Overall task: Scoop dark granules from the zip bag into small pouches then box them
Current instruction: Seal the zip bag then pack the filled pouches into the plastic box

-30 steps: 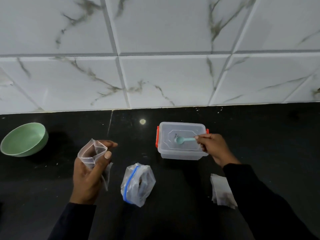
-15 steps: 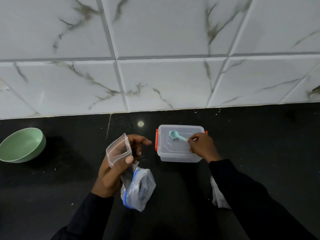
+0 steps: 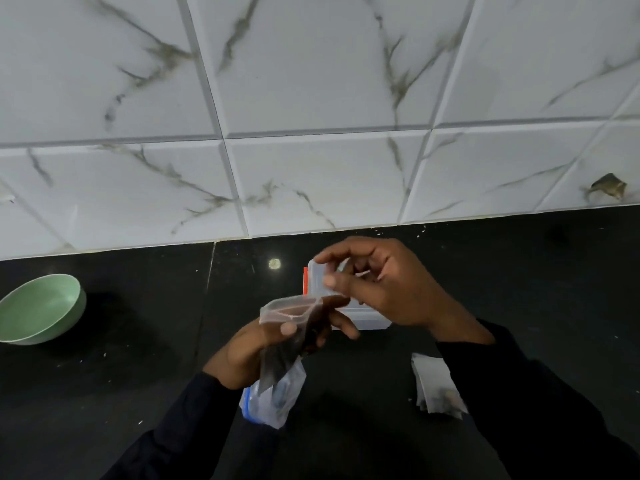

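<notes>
Head view: left hand (image 3: pixel 242 355) pinches pouch (image 3: pixel 294 308) open, right hand (image 3: pixel 391 289) curled, grasp unclear; next probably needs scooping from zip bag (image 3: pixel 273 403).

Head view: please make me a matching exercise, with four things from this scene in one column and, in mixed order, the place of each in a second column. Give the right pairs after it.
Things
1. bowl
2. pouch
3. zip bag
4. box

Places
a. partly hidden behind the right hand
b. held up by the left hand
c. far left on the counter
d. on the counter, just under the left hand

Pairs: 1-c, 2-b, 3-d, 4-a.
</notes>
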Tool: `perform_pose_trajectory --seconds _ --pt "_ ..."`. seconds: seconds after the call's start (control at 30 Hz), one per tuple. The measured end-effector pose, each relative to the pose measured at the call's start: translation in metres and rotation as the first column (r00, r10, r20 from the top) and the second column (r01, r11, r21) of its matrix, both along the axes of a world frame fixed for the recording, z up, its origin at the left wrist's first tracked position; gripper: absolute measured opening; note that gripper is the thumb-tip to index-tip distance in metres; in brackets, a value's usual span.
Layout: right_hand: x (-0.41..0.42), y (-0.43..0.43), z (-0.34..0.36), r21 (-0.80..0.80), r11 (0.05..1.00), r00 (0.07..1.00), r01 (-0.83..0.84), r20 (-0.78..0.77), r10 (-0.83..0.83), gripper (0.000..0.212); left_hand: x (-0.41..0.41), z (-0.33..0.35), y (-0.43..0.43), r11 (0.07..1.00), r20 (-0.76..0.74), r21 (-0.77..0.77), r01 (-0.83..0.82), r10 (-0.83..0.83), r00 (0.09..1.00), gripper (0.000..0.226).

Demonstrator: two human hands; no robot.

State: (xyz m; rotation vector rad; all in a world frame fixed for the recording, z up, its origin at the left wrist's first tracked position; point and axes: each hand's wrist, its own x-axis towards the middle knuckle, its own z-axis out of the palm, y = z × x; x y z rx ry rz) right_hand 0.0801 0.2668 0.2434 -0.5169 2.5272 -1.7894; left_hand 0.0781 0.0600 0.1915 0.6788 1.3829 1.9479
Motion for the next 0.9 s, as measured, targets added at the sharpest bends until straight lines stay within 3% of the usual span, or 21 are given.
perform_pose_trajectory --seconds 0.1,0.23,0.37,0.43,0.57,0.67,0.8,0.9 --pt "0.017 -0.009 0.032 0.087 0.976 0.98 -0.198 -0.017 0.2 0.031 0.0 0.014 0.005 0.995 0.086 -0.02 0.093 -0.091 0.992 0.041" --pt "0.02 -0.012 0.035 0.269 0.94 0.972 -0.21 -0.046 0.231 0.032 -0.003 0.03 0.01 0.962 0.042 0.081 0.259 -0.263 0.964 0.031" --pt "0.021 -0.006 0.037 0.329 0.931 0.976 -0.16 -0.089 0.2 0.03 -0.003 0.029 0.009 0.986 0.068 -0.024 0.165 -0.163 0.984 0.043" --pt "0.022 -0.002 0.037 0.329 0.933 0.982 -0.143 -0.07 0.175 0.022 -0.002 0.032 0.008 0.984 0.042 -0.062 0.168 -0.165 0.985 0.047" --pt "0.029 0.004 0.036 0.172 0.965 0.98 -0.197 0.054 0.191 0.011 0.003 0.042 0.013 0.958 0.006 -0.194 0.213 -0.216 0.976 0.028" --pt "0.03 0.008 0.037 0.198 0.963 0.983 -0.185 0.039 0.181 0.011 0.008 0.051 0.014 0.951 -0.081 -0.24 0.198 -0.223 0.972 0.019" --pt "0.026 0.012 0.04 0.272 0.96 0.992 -0.073 -0.081 0.098 0.015 0.0 0.058 0.011 0.942 -0.385 -0.334 0.029 -0.164 0.908 0.047" --pt "0.025 0.02 0.04 0.213 0.976 0.996 -0.054 -0.052 0.067 0.022 -0.005 0.054 0.015 0.954 -0.487 -0.265 -0.144 -0.004 0.873 0.024"
